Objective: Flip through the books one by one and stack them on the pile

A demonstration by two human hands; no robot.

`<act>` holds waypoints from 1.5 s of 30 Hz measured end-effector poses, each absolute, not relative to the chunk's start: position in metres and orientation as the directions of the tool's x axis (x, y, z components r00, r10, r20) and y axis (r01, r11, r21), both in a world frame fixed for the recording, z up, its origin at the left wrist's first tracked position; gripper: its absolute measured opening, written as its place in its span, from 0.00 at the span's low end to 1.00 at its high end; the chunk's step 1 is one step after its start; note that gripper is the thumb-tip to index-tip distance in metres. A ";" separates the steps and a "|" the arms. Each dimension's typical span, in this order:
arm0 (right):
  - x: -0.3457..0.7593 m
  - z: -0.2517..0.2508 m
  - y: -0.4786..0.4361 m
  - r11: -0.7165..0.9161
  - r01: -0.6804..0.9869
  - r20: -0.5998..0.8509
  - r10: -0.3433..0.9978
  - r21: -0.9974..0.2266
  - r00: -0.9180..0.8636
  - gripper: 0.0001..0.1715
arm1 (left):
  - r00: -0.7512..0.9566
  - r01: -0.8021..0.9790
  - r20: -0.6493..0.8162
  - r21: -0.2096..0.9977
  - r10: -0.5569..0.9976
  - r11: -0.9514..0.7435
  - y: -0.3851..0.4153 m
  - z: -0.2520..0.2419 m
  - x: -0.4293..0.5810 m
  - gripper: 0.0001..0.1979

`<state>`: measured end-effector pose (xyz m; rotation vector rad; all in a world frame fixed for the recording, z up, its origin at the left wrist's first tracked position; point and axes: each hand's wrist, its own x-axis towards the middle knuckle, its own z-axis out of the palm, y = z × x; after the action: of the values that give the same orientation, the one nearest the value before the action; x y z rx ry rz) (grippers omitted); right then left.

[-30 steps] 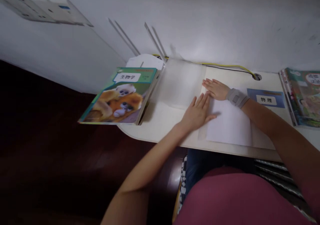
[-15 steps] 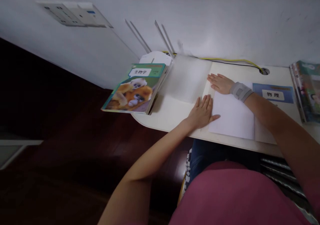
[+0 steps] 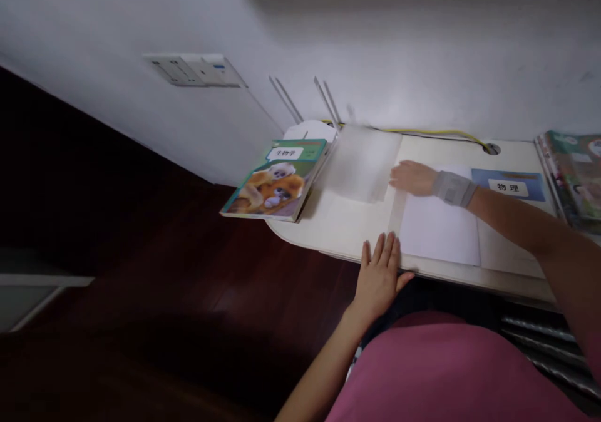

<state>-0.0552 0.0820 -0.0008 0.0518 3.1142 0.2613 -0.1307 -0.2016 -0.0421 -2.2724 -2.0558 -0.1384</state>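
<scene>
A physics textbook (image 3: 509, 185) with a blue band lies face up on the white desk, partly under my right forearm. Left of it is a white sheet (image 3: 439, 234), and farther left a whitish translucent sheet (image 3: 364, 165) lies spread out. My right hand (image 3: 413, 178), with a grey band at the wrist, rests palm down by the white sheet's upper left edge; its fingers are blurred but look stretched out. Lower, my left hand (image 3: 379, 272) lies flat at the desk's front edge, fingers straight and thumb apart. Neither hand is gripping anything.
A biology textbook (image 3: 277, 187) with monkeys on its cover tops a pile overhanging the desk's left end. Behind it stands a white router (image 3: 310, 130) with antennas. More books (image 3: 575, 174) are at the right. A yellow cable (image 3: 432, 132) runs along the wall.
My left hand has slid toward me, from the sheets down to the desk's front edge. My right hand stays near the same edge, its fingers now closer together. The camera view has shifted.
</scene>
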 end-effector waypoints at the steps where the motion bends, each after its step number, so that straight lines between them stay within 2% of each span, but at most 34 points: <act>1: -0.056 0.008 0.071 0.990 -0.032 -0.081 -0.021 0.139 -0.996 0.19 | 0.085 0.996 0.135 0.013 0.987 -0.088 -0.200 -0.042 -0.130 0.34; 4: -0.060 0.032 0.043 0.992 -0.103 -0.171 -0.090 0.069 -0.981 0.15 | 0.039 0.997 0.215 0.055 0.976 -0.053 -0.195 -0.042 -0.129 0.27; 9: -0.070 0.057 0.024 0.997 -0.058 -0.208 -0.047 0.045 -0.977 0.17 | -0.045 0.978 0.334 0.208 0.942 -0.027 -0.188 -0.046 -0.133 0.18; 12: -0.073 0.065 0.019 0.999 0.004 -0.212 0.012 0.036 -0.977 0.21 | -0.179 0.891 0.408 0.452 0.895 -0.028 -0.182 -0.050 -0.140 0.19; 15: -0.062 0.077 0.021 0.997 0.021 -0.222 0.038 0.078 -0.974 0.20 | -0.390 0.649 0.411 0.757 0.824 -0.070 -0.166 -0.045 -0.150 0.24; 17: -0.044 0.091 0.026 0.990 0.029 -0.176 0.054 0.139 -0.983 0.18 | -0.448 0.470 0.360 0.874 0.818 -0.127 -0.148 -0.035 -0.151 0.27; 19: -0.014 0.109 0.032 0.982 0.065 -0.057 0.076 0.178 -0.995 0.18 | -0.376 0.370 0.320 0.912 0.870 -0.176 -0.126 -0.021 -0.143 0.30; 23: 0.068 0.136 0.042 0.975 0.198 0.133 0.184 0.103 -0.974 0.21 | -0.026 0.396 0.279 0.885 0.960 -0.246 -0.077 0.004 -0.103 0.35; 27: 0.155 0.121 0.039 0.888 0.458 0.325 0.448 -0.051 -0.833 0.21 | 0.253 0.578 0.269 0.728 0.929 -0.368 -0.036 0.010 -0.047 0.37; 30: 0.203 0.086 0.033 0.761 0.611 0.487 0.627 -0.217 -0.607 0.19 | 0.309 0.690 0.257 0.602 0.916 -0.402 -0.013 0.004 -0.011 0.35; 34: 0.237 0.036 0.022 0.631 0.644 0.597 0.736 -0.433 -0.321 0.17 | 0.273 0.736 0.234 0.574 0.933 -0.359 0.004 -0.010 0.022 0.34; 37: 0.251 0.009 0.015 0.596 0.602 0.606 0.764 -0.532 -0.221 0.16 | 0.294 0.765 0.194 0.539 0.936 -0.352 0.008 -0.017 0.035 0.35; 39: 0.259 -0.003 0.010 0.567 0.611 0.558 0.796 -0.552 -0.234 0.17 | 0.338 0.801 0.140 0.477 0.931 -0.363 0.008 -0.019 0.040 0.37; 45: 0.272 -0.012 0.000 0.511 0.726 0.376 0.853 -0.460 -0.362 0.21 | 0.409 0.885 0.023 0.236 0.912 -0.402 0.001 -0.020 0.050 0.41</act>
<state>0.2722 0.0002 -0.0118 1.8866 3.1985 -0.4218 0.0498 0.0008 -0.0199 -2.7886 -1.8011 -0.2475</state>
